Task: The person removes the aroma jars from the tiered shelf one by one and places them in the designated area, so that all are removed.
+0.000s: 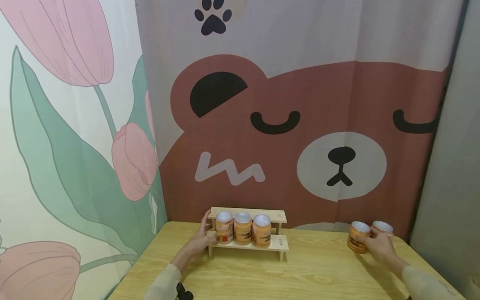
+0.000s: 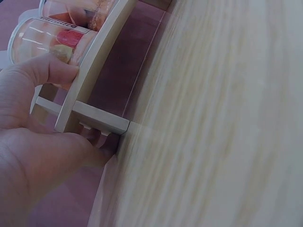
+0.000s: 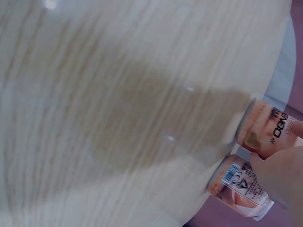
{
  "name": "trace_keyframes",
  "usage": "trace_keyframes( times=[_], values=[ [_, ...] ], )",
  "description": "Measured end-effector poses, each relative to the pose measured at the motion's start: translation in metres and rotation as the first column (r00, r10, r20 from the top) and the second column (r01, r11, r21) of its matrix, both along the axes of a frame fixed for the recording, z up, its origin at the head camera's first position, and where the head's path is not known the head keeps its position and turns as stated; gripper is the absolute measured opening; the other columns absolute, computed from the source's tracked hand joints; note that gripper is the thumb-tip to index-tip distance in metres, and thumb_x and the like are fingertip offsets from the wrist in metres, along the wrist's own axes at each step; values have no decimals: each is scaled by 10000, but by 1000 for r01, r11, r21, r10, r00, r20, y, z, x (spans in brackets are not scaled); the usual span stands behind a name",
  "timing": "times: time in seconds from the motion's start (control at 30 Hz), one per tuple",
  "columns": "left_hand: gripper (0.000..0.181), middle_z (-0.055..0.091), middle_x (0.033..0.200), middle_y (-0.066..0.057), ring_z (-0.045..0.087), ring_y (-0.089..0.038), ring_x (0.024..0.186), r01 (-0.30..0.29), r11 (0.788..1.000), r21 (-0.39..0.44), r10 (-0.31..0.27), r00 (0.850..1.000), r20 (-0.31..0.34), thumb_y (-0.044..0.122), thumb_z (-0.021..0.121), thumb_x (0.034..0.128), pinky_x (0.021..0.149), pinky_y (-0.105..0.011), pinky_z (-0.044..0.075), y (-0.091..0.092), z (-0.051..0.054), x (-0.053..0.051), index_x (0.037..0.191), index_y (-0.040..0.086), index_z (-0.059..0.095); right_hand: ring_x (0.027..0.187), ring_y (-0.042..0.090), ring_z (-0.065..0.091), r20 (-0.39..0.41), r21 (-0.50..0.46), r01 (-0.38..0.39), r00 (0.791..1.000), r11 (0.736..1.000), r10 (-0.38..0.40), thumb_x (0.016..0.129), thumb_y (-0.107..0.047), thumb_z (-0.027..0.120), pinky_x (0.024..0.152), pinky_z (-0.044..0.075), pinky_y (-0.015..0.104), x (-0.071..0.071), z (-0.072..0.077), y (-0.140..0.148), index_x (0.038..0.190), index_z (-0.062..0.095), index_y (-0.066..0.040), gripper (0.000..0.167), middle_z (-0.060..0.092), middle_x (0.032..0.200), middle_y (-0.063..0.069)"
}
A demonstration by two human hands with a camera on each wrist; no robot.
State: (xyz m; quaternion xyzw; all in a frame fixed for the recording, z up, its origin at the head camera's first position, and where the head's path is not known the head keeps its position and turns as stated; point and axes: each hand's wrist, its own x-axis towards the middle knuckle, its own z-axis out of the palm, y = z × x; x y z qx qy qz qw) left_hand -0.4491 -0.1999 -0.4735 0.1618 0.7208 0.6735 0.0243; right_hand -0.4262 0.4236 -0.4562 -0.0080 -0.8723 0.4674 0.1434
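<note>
A two-step wooden rack [image 1: 280, 242] stands near the far edge of the table. Three orange cans with pale lids, a left one [image 1: 224, 232], a middle one [image 1: 243, 231] and a right one [image 1: 261, 233], stand upright in a row on its lower step. My left hand [image 1: 196, 245] grips the rack's left end; its thumb [image 2: 64, 72] lies against the lower step beside a can. On the far right, my right hand [image 1: 382, 249] holds an orange can [image 3: 267, 127] by its side. Another orange can [image 3: 241, 187] stands close beside it, partly hidden by the hand.
A wood-grain table [image 1: 318, 275] carries everything. Behind it hangs a curtain [image 1: 232, 196] with a bear print, and a tulip-print curtain [image 1: 93, 187] is on the left. The rack's upper step [image 1: 275, 214] is behind the cans. A grey surface [image 1: 450, 187] borders the right side.
</note>
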Motion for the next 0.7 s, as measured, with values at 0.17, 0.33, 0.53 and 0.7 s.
trace_keyframes(
  times=[0.17, 0.33, 0.53, 0.7],
  values=[
    [1208, -16, 1613, -302, 24, -505, 1473, -5, 1000, 2, 5, 1000, 0, -73, 675, 764, 1046, -696, 202, 0, -1, 0, 1614, 425, -23, 1279, 544, 425, -22, 49, 62, 998, 997, -61, 987, -298, 642, 760, 471, 229, 3, 12, -2, 1431, 318, 251, 776, 394, 1405, 455],
    [1222, -11, 1613, -296, 33, -508, 1470, -7, 1000, -2, 7, 1000, 2, -80, 675, 748, 1047, -700, 208, 1, -1, 0, 1618, 411, -29, 1242, 555, 467, -130, 118, 175, 979, 977, -160, 1015, -329, 577, 916, 458, 523, 10, 24, -20, 1412, 432, 192, 670, 449, 1391, 411],
    [1210, 83, 1600, -269, 143, -513, 1450, -15, 1000, -27, 15, 1000, -18, -54, 687, 764, 995, -632, 321, 1, 0, -5, 1625, 386, -41, 825, 405, 594, -193, 43, 160, 970, 986, -149, 1032, -358, 535, 661, 483, 433, 16, 40, -64, 1449, 490, 66, 596, 579, 1293, 342],
    [1217, 41, 1604, -300, 100, -510, 1460, -14, 1000, -24, 14, 1000, -8, -65, 688, 758, 1018, -649, 289, 0, -2, -4, 1624, 379, -43, 1105, 351, 606, -249, 10, 77, 966, 997, -72, 1030, -326, 572, 737, 487, 298, 21, 47, -106, 1395, 570, 16, 501, 613, 1308, 258]
  ],
)
